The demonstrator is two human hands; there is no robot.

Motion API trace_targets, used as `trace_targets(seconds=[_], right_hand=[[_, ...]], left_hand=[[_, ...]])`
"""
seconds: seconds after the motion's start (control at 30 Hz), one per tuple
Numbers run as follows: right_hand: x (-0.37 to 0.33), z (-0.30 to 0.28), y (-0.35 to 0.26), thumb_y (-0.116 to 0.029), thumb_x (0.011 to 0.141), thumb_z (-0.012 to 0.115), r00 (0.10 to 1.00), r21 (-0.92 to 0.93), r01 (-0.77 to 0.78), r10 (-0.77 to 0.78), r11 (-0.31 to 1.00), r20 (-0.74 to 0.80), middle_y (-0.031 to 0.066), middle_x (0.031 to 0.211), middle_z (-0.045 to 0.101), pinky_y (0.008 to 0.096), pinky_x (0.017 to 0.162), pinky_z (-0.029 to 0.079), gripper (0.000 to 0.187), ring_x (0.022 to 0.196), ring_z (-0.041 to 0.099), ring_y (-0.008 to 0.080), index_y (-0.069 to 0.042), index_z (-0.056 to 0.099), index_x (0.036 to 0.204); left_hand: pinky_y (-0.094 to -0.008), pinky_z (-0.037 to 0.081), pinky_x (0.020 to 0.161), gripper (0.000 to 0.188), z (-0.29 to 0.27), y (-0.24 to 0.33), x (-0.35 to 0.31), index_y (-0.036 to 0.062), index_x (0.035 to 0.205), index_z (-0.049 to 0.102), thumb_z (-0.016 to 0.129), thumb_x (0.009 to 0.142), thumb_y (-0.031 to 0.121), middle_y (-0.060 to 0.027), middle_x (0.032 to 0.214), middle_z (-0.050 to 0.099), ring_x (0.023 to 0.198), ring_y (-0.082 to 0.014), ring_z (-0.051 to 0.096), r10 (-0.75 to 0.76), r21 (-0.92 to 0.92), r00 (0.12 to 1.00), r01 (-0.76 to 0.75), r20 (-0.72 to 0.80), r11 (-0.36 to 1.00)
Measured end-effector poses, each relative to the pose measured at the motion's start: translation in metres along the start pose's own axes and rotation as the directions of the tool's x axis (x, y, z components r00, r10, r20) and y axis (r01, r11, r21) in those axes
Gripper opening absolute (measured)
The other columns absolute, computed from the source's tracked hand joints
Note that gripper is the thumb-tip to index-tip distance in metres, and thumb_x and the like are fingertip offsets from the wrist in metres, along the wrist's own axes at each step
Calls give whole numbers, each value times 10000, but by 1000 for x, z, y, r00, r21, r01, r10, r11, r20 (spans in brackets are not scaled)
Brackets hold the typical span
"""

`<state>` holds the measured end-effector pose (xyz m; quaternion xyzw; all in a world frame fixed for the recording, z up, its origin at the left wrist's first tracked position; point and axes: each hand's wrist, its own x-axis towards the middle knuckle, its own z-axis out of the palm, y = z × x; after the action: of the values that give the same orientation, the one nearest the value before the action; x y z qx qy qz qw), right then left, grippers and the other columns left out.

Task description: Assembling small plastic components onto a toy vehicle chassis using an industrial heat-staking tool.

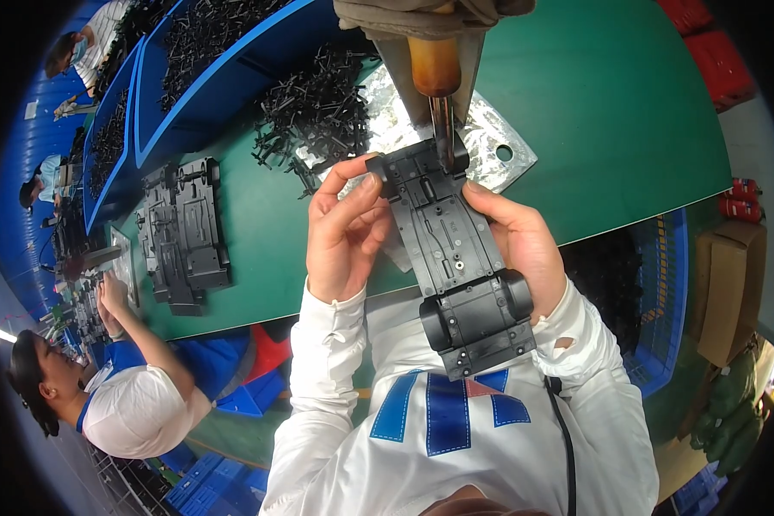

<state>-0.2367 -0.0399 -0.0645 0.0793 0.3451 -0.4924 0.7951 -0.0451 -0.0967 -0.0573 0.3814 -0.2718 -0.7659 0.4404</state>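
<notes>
A long black plastic toy-car chassis (447, 236) is tilted in front of my chest, its broad wheel-arch end toward me. My left hand (344, 230) pinches its far left corner between thumb and forefinger. Along its right side, my right hand (525, 245) grips the edge, thumb by the far right corner and the other fingers hidden beneath. A metal rod (441, 120) with an amber sleeve comes down from a cloth-wrapped holder (434, 19). Its tip meets or nearly meets the far end of the chassis; I cannot tell which. Beneath lies a shiny foil-covered plate (512, 142).
Small black plastic parts (314, 112) are heaped left of the plate on the green table (619, 112). Several more chassis (183, 232) lie stacked farther left, below blue bins (224, 73). A co-worker (138, 396) sits at left. A blue crate (666, 301) stands at my right.
</notes>
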Motion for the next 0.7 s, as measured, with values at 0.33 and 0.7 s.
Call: trace_targets(seconds=[0.33, 0.7], right_hand=[[-1, 3, -1, -212, 978, 589, 1000, -4, 0, 0, 1000, 18, 31, 1201, 622, 278, 1014, 398, 321, 1095, 557, 121, -9, 612, 1226], [-5, 6, -5, -211, 973, 595, 1000, 7, -30, 30, 1000, 3, 34, 1187, 630, 274, 1005, 405, 317, 1083, 567, 122, -15, 614, 1221]], left_hand=[[-199, 263, 421, 282, 1, 1, 0, 10, 1186, 568, 646, 941, 126, -24, 715, 594, 474, -70, 404, -10, -12, 1000, 10, -21, 1000], [-197, 264, 418, 270, 1, 1, 1, 11, 1181, 569, 641, 943, 116, -24, 734, 602, 479, -59, 398, -3, -22, 1000, 3, -10, 1000]])
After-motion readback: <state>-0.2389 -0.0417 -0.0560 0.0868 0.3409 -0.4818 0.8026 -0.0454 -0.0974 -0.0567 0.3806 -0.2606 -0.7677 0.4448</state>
